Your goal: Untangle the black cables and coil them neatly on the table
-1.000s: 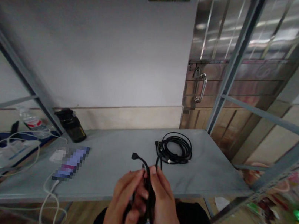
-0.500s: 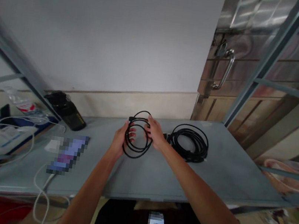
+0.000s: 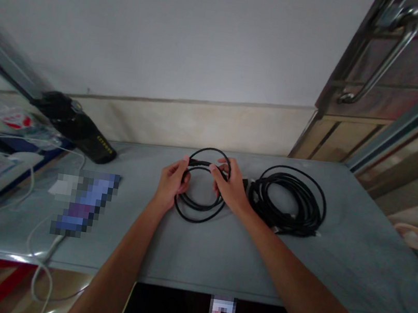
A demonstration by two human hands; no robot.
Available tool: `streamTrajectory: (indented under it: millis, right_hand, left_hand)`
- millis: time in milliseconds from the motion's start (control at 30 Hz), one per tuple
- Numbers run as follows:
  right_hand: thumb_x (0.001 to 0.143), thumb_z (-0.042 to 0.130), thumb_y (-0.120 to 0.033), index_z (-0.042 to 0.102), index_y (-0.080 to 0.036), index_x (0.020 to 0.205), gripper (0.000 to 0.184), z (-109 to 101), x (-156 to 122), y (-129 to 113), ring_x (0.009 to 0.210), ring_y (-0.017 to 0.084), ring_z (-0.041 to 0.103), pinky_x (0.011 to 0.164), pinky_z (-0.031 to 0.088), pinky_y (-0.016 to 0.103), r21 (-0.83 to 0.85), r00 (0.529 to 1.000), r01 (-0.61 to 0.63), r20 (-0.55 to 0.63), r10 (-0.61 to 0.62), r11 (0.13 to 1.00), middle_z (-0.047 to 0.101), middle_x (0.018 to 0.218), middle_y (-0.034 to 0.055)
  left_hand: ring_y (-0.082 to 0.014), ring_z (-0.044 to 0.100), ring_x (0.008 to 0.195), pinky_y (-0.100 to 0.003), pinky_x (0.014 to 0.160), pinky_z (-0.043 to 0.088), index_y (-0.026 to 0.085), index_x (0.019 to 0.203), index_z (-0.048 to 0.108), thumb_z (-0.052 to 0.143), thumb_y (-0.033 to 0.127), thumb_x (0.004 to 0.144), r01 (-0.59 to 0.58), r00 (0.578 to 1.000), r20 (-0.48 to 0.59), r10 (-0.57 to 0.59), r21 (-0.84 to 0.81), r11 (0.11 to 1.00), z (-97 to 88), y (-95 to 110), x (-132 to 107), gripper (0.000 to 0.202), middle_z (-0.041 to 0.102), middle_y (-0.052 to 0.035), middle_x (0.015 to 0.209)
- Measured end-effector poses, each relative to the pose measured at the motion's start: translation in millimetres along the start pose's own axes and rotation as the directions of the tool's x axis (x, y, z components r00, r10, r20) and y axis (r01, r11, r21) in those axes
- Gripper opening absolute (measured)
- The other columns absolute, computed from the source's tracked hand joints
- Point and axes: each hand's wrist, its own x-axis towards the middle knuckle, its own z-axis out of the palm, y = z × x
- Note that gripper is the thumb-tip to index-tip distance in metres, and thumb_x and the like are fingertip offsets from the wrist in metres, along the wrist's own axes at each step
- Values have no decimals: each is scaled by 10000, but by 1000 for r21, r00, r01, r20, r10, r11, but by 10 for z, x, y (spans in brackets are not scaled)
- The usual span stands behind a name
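Observation:
A loosely coiled black cable is held between my two hands above the table. My left hand is closed around the left side of the loops, thumb on top near a thicker black connector part. On the other side, my right hand pinches the loops at their upper right, with some fingers behind them. A second, thicker coil of black cable lies on the table just right of my right hand.
On the grey table lie a black bottle, a blurred-out phone and white cords at the left. A pale wall rises behind. A metal door handle is at upper right.
The view has shifted down and closer to the table. My hands still hold the coil; my right thumb now lies along its upper part near the connector.

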Motion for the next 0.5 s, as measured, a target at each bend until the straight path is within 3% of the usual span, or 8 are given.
streamTrajectory:
  millis: [167, 267, 367, 500]
  right_hand:
    - [933, 817, -673, 582, -282, 1265, 564, 14, -16, 38, 632, 129, 641, 489, 514, 253, -30, 999, 0, -36, -2, 1000, 684, 1004, -14]
    - [853, 920, -589, 555, -293, 1398, 720, 17, -20, 65, 767, 158, 681, 616, 575, 284, -122, 994, 44, -90, -55, 992, 706, 1119, 15]
    - [869, 903, -495, 538, -289, 1462, 726, 13, -13, 95, 777, 150, 676, 711, 591, 311, -189, 987, 99, -103, -120, 977, 706, 1171, 20]
    - [925, 833, -525, 598, -262, 1418, 606, -4, -22, 69, 689, 137, 669, 595, 546, 291, -179, 993, 41, -103, -60, 983, 716, 1193, 45]
  left_hand:
    - [-63, 296, 358, -218, 353, 178, 202, 908, 729, 792, 770, 930, 7, 1000, 1, -7, 36, 999, -7, 20, -8, 572, 476, 84, 524]
    - [-61, 311, 354, -223, 355, 189, 213, 732, 641, 780, 777, 937, 10, 1000, -16, -9, 58, 998, -5, 31, -18, 616, 471, 72, 501]
    - [-60, 314, 348, -228, 358, 189, 223, 587, 532, 740, 784, 963, 17, 1000, -17, -16, 86, 996, -7, 42, -29, 707, 436, 61, 456]
    - [-75, 330, 344, -235, 363, 217, 217, 562, 565, 705, 789, 979, 22, 999, -26, -19, 107, 994, -14, 62, -49, 722, 425, 54, 422]
